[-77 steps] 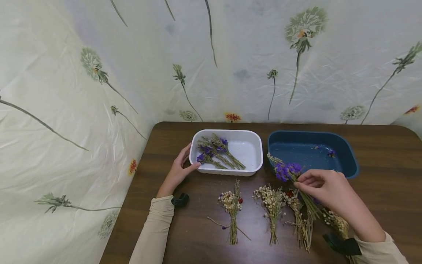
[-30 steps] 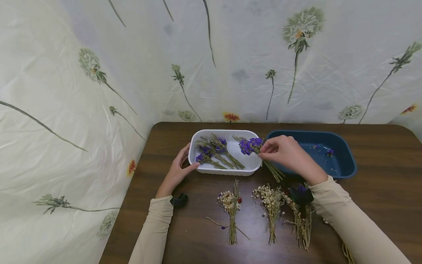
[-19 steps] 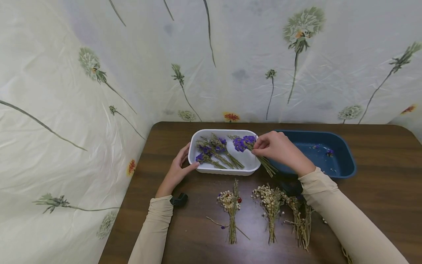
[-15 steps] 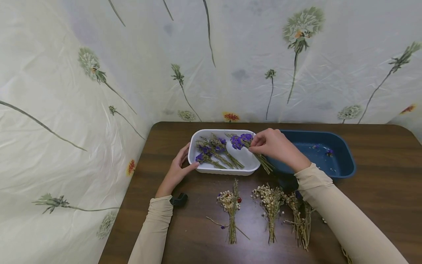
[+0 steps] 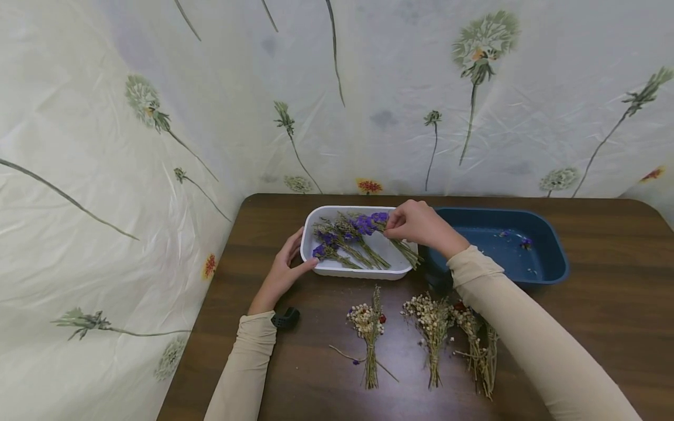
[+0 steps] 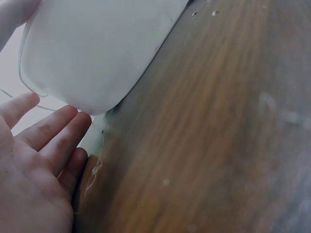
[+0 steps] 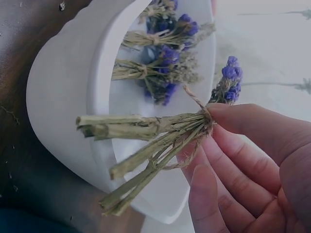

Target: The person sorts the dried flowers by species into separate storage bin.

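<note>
My right hand pinches a tied bunch of dried purple flowers over the right part of the white tub. In the right wrist view, thumb and fingertips meet at the twine, and the cut stems point away from the palm. Several purple bunches lie in the tub's left part. My left hand rests against the tub's left end, thumb at the front corner. Its straight fingers touch the end wall in the left wrist view.
A blue tub with a few loose purple petals stands to the right. In front lie a pale bunch with a grey-green spike, a cream bunch and another bunch partly under my right sleeve. A loose stem lies nearby.
My right hand has carried the purple bunch leftward from the front of the blue tub to over the white tub. The left hand has stayed at the white tub.
</note>
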Action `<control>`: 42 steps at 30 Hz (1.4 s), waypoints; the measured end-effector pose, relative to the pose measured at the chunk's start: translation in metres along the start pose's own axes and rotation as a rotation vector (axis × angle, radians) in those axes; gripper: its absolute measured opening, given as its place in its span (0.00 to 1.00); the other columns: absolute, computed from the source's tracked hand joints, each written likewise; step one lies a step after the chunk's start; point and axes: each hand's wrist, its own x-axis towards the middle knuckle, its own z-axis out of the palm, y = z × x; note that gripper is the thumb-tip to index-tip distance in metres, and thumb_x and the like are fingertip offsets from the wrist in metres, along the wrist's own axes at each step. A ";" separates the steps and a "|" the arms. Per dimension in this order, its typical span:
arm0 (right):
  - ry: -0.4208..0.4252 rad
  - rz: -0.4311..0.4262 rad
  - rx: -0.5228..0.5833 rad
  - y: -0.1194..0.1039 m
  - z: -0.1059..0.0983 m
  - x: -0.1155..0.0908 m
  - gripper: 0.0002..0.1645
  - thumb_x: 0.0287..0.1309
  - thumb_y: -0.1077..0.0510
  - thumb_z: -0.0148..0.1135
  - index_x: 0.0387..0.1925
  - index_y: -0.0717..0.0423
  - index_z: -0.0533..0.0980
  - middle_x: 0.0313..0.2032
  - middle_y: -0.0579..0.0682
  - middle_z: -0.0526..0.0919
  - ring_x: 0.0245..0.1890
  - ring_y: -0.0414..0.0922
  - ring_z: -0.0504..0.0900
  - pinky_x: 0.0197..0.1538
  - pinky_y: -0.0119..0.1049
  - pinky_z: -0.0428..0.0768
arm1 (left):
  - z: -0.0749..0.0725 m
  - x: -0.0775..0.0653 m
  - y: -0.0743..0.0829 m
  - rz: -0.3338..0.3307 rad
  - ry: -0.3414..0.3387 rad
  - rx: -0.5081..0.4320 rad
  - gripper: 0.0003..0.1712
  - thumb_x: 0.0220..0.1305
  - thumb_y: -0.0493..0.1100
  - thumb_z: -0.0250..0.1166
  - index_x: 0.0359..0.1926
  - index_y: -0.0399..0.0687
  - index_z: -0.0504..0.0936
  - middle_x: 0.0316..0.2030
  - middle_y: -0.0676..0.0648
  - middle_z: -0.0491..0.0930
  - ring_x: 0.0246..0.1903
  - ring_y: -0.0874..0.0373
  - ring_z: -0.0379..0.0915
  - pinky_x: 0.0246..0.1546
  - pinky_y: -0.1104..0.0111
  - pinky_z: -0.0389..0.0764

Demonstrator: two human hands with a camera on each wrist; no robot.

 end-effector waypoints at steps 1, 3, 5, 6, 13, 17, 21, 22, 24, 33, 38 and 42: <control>-0.006 -0.001 -0.001 0.000 0.001 0.002 0.08 0.64 0.55 0.70 0.33 0.54 0.88 0.30 0.48 0.90 0.27 0.46 0.86 0.31 0.36 0.83 | 0.000 0.000 0.000 0.001 -0.001 0.002 0.48 0.67 0.43 0.72 0.81 0.63 0.58 0.77 0.45 0.64 0.77 0.46 0.60 0.79 0.47 0.60; -0.017 -0.002 -0.004 -0.001 0.003 0.006 0.08 0.64 0.56 0.70 0.32 0.55 0.88 0.29 0.48 0.90 0.27 0.46 0.85 0.31 0.35 0.83 | 0.000 -0.001 0.001 -0.001 0.000 0.003 0.48 0.67 0.42 0.72 0.81 0.64 0.58 0.77 0.45 0.64 0.77 0.47 0.60 0.79 0.47 0.60; -0.027 0.004 -0.005 -0.002 0.005 0.011 0.08 0.64 0.56 0.69 0.32 0.56 0.88 0.29 0.48 0.90 0.26 0.45 0.85 0.31 0.35 0.83 | 0.000 -0.001 0.001 -0.002 0.000 0.004 0.47 0.67 0.42 0.72 0.80 0.64 0.58 0.77 0.46 0.65 0.77 0.47 0.61 0.79 0.47 0.60; -0.031 0.009 -0.007 -0.002 0.006 0.013 0.08 0.63 0.56 0.69 0.32 0.56 0.88 0.29 0.48 0.90 0.26 0.44 0.85 0.31 0.35 0.83 | 0.000 -0.001 0.001 -0.001 -0.001 0.003 0.47 0.67 0.42 0.72 0.80 0.64 0.58 0.77 0.46 0.64 0.77 0.47 0.60 0.79 0.47 0.60; -0.049 0.047 -0.033 -0.003 0.011 0.025 0.07 0.63 0.55 0.70 0.32 0.55 0.88 0.30 0.50 0.90 0.26 0.43 0.85 0.33 0.36 0.85 | 0.000 0.001 0.000 -0.006 -0.003 -0.011 0.47 0.67 0.43 0.72 0.80 0.66 0.58 0.78 0.47 0.64 0.77 0.48 0.60 0.79 0.48 0.60; -0.063 0.055 -0.044 -0.002 0.013 0.030 0.08 0.63 0.56 0.70 0.33 0.56 0.88 0.30 0.50 0.89 0.27 0.44 0.85 0.33 0.36 0.86 | 0.000 0.001 0.001 -0.006 -0.004 -0.005 0.47 0.67 0.43 0.72 0.80 0.67 0.58 0.77 0.47 0.64 0.77 0.48 0.60 0.78 0.47 0.60; -0.091 0.072 -0.076 -0.003 0.016 0.034 0.08 0.63 0.57 0.69 0.31 0.56 0.87 0.28 0.50 0.88 0.27 0.46 0.85 0.33 0.36 0.85 | 0.000 0.001 0.001 -0.010 -0.003 0.004 0.47 0.67 0.43 0.72 0.80 0.66 0.58 0.78 0.47 0.63 0.77 0.48 0.60 0.78 0.47 0.60; -0.101 0.075 -0.086 -0.004 0.016 0.035 0.08 0.63 0.57 0.69 0.30 0.55 0.87 0.27 0.50 0.88 0.27 0.47 0.85 0.32 0.36 0.85 | 0.000 0.002 0.001 -0.011 -0.003 0.003 0.47 0.67 0.43 0.72 0.80 0.66 0.58 0.78 0.47 0.63 0.77 0.48 0.60 0.78 0.47 0.60; -0.122 0.089 -0.106 -0.006 0.016 0.037 0.08 0.63 0.57 0.68 0.30 0.55 0.87 0.26 0.50 0.87 0.28 0.49 0.86 0.32 0.36 0.84 | 0.000 0.002 0.000 -0.011 -0.003 0.006 0.47 0.67 0.43 0.72 0.80 0.66 0.58 0.78 0.47 0.63 0.77 0.47 0.60 0.78 0.46 0.60; -0.167 0.092 -0.216 -0.016 0.019 0.045 0.08 0.62 0.60 0.67 0.28 0.55 0.87 0.27 0.50 0.89 0.31 0.52 0.90 0.34 0.40 0.83 | -0.001 0.001 -0.001 -0.024 -0.001 0.005 0.48 0.66 0.46 0.73 0.80 0.68 0.58 0.78 0.48 0.62 0.78 0.48 0.58 0.79 0.46 0.59; -0.185 0.125 -0.234 -0.018 0.021 0.047 0.08 0.62 0.60 0.68 0.28 0.56 0.87 0.28 0.52 0.90 0.32 0.51 0.90 0.34 0.41 0.84 | -0.001 0.001 -0.001 -0.018 -0.003 -0.004 0.47 0.67 0.43 0.72 0.80 0.67 0.58 0.78 0.47 0.64 0.77 0.48 0.60 0.79 0.47 0.59; -0.195 0.136 -0.236 -0.018 0.021 0.048 0.07 0.61 0.61 0.67 0.28 0.56 0.87 0.29 0.52 0.91 0.32 0.51 0.91 0.33 0.40 0.85 | 0.000 0.001 0.000 -0.015 -0.002 -0.016 0.47 0.67 0.42 0.72 0.80 0.68 0.59 0.77 0.47 0.64 0.76 0.47 0.61 0.78 0.47 0.60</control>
